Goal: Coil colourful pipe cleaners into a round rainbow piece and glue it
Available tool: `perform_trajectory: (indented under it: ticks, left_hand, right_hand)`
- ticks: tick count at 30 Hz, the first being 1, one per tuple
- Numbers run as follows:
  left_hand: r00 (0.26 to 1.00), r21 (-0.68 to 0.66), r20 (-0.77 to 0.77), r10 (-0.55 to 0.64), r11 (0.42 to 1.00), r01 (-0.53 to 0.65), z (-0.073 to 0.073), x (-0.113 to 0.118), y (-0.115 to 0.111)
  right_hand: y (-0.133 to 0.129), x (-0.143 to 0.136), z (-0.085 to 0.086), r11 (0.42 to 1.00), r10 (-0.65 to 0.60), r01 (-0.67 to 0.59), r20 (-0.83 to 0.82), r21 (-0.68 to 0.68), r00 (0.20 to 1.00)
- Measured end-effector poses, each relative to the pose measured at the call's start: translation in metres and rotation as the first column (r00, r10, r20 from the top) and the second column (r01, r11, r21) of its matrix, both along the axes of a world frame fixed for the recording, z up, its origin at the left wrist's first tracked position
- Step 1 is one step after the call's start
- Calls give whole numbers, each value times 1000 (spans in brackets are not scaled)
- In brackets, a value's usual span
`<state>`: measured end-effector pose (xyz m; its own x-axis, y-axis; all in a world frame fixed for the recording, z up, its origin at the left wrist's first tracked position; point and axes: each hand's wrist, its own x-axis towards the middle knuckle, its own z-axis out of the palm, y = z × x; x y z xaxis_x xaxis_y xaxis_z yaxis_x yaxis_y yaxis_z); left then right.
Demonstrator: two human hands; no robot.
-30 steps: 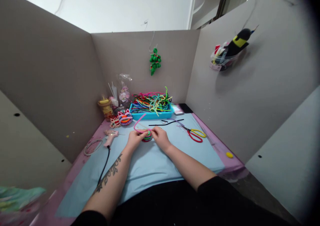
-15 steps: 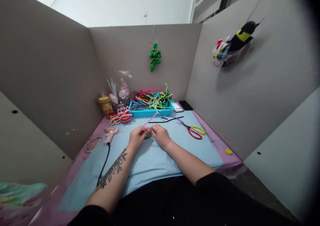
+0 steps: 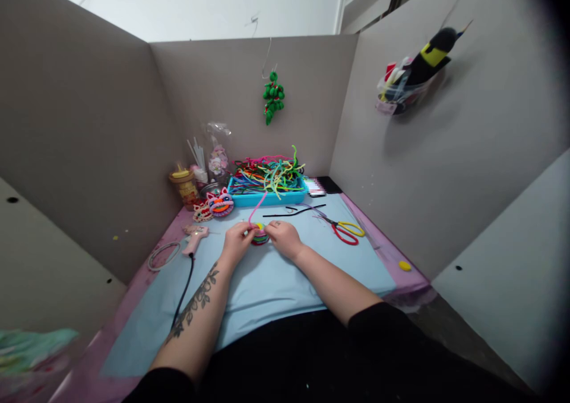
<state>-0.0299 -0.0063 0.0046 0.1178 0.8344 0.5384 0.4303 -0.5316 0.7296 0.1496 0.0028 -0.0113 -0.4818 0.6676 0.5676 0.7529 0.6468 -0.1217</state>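
Observation:
Between my hands, just above the blue cloth, is a small round piece of coiled pipe cleaners (image 3: 260, 237) in several colours, with yellow at its top. My left hand (image 3: 237, 239) pinches the piece's left side. A pink pipe cleaner (image 3: 257, 207) rises from those left fingertips, leaning to the right. On the opposite side, the fingers of my right hand (image 3: 285, 238) are pressed together at the piece's edge. Both hands partly cover it, so I cannot make out exactly what each fingertip grips.
Behind my hands stands a blue tray (image 3: 267, 199) heaped with pipe cleaners. Red-and-yellow-handled scissors (image 3: 335, 224) and a black pipe cleaner (image 3: 285, 216) lie to the right. On the left are a pink glue gun (image 3: 194, 238) with a cord and two finished animal heads (image 3: 220, 203).
The view has shifted slightly. My hands have turned the round piece a little, so its yellow top shows more. The pink pipe cleaner's free end stands more to the left.

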Motion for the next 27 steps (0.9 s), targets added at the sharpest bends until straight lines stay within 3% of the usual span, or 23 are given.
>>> perform_trajectory:
  ticks: [3,6,14,21,27]
  left_hand:
    - [999,-81,-11,43,996,-44,2,-3,1]
    - [998,-191,36,42,981,-34,5,-4,1]
    - [973,-483,214,-85,857,181,5,-12,5]
    - [923,-582,369,-110,747,322,10,-10,2]
    - [911,-627,392,-127,688,365,8,-11,3]
  right_hand:
    - [1,2,2,995,100,-101,13,28,995]
    - [0,3,4,991,123,-122,-18,53,992]
    - [2,8,1,966,256,-251,-125,57,958]
    - [0,7,1,928,347,-372,-361,1,866]
    - [-2,5,2,901,349,-432,-548,-25,760]
